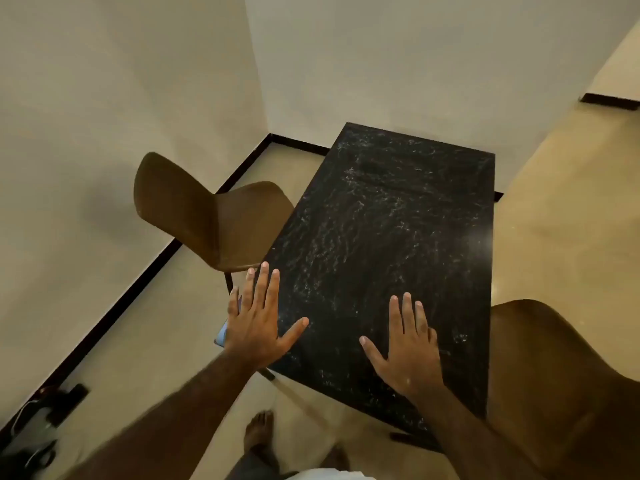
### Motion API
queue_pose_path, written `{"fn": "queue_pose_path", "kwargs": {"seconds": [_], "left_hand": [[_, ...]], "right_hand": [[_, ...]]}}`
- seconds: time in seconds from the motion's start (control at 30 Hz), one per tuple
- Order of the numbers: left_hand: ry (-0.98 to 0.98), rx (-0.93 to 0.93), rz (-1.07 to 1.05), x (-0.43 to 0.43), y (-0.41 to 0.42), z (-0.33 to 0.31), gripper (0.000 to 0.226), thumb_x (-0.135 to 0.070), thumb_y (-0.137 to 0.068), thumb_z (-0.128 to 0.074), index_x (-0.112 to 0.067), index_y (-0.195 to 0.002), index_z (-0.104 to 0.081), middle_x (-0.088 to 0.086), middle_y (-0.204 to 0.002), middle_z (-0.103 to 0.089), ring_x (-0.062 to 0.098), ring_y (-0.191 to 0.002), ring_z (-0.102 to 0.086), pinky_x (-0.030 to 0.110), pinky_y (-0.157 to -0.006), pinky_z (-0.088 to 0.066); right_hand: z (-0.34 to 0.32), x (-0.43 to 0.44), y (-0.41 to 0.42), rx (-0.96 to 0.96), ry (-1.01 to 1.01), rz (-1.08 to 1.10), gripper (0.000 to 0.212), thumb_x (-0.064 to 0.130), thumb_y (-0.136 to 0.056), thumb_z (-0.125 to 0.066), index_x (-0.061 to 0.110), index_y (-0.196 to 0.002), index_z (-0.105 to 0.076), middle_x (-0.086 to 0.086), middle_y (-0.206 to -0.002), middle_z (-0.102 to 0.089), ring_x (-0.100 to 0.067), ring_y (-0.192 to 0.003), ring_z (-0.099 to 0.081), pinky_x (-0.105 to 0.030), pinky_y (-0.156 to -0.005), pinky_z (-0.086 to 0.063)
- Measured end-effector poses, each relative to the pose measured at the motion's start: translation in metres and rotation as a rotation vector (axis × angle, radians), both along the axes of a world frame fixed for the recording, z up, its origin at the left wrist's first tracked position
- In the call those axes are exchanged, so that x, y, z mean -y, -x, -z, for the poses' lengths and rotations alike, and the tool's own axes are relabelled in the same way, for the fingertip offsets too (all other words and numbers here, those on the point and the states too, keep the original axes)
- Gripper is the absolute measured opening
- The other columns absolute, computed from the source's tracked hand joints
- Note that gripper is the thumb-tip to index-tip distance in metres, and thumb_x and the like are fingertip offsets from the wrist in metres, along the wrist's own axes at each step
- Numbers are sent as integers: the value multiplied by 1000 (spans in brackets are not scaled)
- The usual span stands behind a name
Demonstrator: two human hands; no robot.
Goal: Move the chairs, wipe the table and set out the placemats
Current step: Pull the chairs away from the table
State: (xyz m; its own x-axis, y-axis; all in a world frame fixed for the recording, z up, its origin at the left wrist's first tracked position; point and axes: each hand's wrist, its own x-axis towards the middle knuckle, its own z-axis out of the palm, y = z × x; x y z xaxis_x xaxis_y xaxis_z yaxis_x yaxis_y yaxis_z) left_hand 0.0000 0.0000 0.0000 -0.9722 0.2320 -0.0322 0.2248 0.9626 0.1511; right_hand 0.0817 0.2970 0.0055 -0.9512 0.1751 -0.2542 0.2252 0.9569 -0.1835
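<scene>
A black marble-patterned table [388, 216] stands in the middle of the head view, running away from me toward a wall corner. My left hand [258, 317] is spread with straight fingers over the table's near left edge. Over the near right part of the top, my right hand [407, 344] is spread flat the same way. Neither hand holds anything. One brown chair [194, 209] stands at the table's left side, its seat partly under the edge. A second brown chair [554, 382] stands close at the right. A small blue thing [221, 336] shows just under my left hand.
Light walls meet in a corner behind the table, with a dark skirting board [138, 282] along the floor. Dark items and a cable [38, 420] lie on the floor at the lower left. My bare foot [258, 434] stands on the beige floor near the table's near end.
</scene>
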Motion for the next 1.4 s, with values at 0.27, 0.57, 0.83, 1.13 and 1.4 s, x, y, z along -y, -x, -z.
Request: {"fn": "queue_pose_path", "kwargs": {"seconds": [0.27,0.57,0.83,1.13,1.4], "left_hand": [[26,134,-167,59,-41,24,114,-101,-87,-4,-29,-172,21,-2,-178,31,31,-167,20,63,-135,1],[16,233,-385,170,-104,45,115,-101,-86,-2,-28,-173,16,-2,-180,26,30,-168,14,61,-134,0],[-41,264,-482,288,-143,42,117,-100,-84,4,-27,-175,11,-1,-181,23,28,-169,15,59,-134,-1],[-52,351,-551,438,-194,59,115,-99,-86,4,-26,-175,10,-2,-181,20,27,-169,10,58,-135,-6],[-123,376,-597,504,-184,73,115,-98,-88,-3,-24,-176,-3,0,-183,5,27,-170,2,58,-134,-11]], "right_hand": [[23,64,1,44,-3,-120,116,95,-87,-13,24,-175,13,-12,-183,14,-37,-170,1,-59,-133,-19],[45,162,-6,74,-28,-377,112,93,-91,-33,16,-172,-35,-20,-176,-34,-46,-154,-46,-63,-114,-48],[49,284,2,134,-54,-511,110,94,-94,-17,23,-177,-8,-14,-184,-5,-41,-167,-19,-58,-131,-26],[45,422,11,155,-39,-557,105,89,-95,-19,27,-175,8,-10,-183,9,-38,-169,-5,-55,-134,-19],[40,473,32,175,-67,-534,105,89,-96,-22,26,-175,8,-10,-183,12,-39,-169,-6,-56,-134,-20]]}}
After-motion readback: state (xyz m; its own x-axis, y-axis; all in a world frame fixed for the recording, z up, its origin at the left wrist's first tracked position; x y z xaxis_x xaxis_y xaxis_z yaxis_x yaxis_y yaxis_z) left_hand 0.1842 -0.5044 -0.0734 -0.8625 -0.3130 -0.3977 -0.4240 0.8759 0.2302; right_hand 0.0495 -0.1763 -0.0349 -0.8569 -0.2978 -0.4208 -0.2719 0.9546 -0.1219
